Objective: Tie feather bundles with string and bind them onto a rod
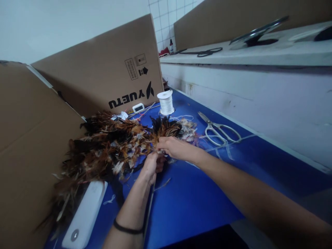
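My left hand [150,167] is closed around a thin stick [147,216], which runs down from the fist beside my forearm. My right hand [173,147] is closed just above the left one, its fingers pinched at the base of a bundle of brown and black feathers [166,128]. The fingertips partly hide the place where stick and feathers meet. Left of the hands spreads a large loose pile of brown, black and whitish feathers [101,148]. Beyond the bundle stands a spool of white string [166,103].
Metal scissors [219,128] lie open on the blue table [197,197], near loose white string. A white oblong device [84,216] rests at front left. Cardboard boxes [103,72] rise behind and left. A white ledge [249,57] at right holds dark scissors [207,52].
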`<state>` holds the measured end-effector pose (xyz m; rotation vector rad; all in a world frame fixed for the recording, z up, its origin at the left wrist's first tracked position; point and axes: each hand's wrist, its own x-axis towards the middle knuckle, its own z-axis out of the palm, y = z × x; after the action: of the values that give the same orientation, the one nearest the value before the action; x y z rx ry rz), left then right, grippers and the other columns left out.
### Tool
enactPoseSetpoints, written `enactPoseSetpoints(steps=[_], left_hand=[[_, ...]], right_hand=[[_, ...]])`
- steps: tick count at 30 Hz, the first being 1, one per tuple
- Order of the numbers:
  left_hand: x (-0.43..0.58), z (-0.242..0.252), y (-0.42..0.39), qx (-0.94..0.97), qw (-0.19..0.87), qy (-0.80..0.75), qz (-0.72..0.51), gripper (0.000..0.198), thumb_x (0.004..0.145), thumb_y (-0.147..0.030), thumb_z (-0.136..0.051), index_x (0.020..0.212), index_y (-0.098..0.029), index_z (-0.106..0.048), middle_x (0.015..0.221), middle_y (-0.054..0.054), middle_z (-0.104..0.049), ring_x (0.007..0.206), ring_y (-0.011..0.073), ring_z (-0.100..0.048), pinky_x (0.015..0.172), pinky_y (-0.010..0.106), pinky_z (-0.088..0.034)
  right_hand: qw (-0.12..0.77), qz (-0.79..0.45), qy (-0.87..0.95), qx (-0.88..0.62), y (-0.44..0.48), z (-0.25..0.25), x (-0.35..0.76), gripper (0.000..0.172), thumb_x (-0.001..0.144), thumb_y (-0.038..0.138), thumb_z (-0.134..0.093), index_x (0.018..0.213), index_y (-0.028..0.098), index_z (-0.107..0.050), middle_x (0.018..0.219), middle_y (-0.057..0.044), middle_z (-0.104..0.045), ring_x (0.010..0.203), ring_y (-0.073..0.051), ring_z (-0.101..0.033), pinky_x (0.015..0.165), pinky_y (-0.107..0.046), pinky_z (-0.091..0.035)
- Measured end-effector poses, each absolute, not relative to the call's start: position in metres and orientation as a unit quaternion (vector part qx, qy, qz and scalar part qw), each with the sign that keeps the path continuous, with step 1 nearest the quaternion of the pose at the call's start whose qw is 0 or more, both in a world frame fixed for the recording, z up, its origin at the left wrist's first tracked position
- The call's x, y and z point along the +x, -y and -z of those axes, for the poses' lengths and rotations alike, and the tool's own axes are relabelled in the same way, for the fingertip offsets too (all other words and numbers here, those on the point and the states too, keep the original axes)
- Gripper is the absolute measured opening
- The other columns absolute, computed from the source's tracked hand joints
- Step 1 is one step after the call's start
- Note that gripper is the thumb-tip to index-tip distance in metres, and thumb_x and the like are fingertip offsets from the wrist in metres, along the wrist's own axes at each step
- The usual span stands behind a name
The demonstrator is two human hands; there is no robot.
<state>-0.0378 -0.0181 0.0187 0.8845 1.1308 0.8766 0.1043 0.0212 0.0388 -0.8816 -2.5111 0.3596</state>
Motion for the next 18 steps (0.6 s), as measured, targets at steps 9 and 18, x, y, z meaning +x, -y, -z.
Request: enactPoseSetpoints(steps=[9, 18], left_hand=[[-0.039, -0.015, 0.019, 0.395, 0.65, -0.511, -0.401, 0.026, 0.072, -0.038, -0.056, 0.069, -0.017, -0.04, 0.05, -0.008, -0.032, 0.034, 0.0006, -0.019, 0.036, 0.016, -0.008], [-0.039, -0.015, 0.017, 0.368, 0.66, -0.505, -0.416, 0.027, 0.073, -0.038, -0.057, 0.071, -0.016, -0.04, 0.05, -0.008, -0.032, 0.034, 0.0, -0.018, 0.037, 0.016, -0.008]], right_hand=[[0.249, -0.163, 0.897, -0.327, -0.02, -0.041, 0.101, 0.021, 0.075, 0.005, -0.047, 0.081, 0.016, -0.064, 0.078, -0.004, -0.056, 0.069, -0.011, -0.052, 0.063, -0.022, -0.036], [0.474, -0.472, 0.633, -0.391, -0.026, -0.053, 0.106, 0.016, 0.075, 0.023, -0.054, 0.088, 0.014, -0.058, 0.065, -0.002, -0.062, 0.053, -0.011, -0.059, 0.056, -0.028, -0.051]])
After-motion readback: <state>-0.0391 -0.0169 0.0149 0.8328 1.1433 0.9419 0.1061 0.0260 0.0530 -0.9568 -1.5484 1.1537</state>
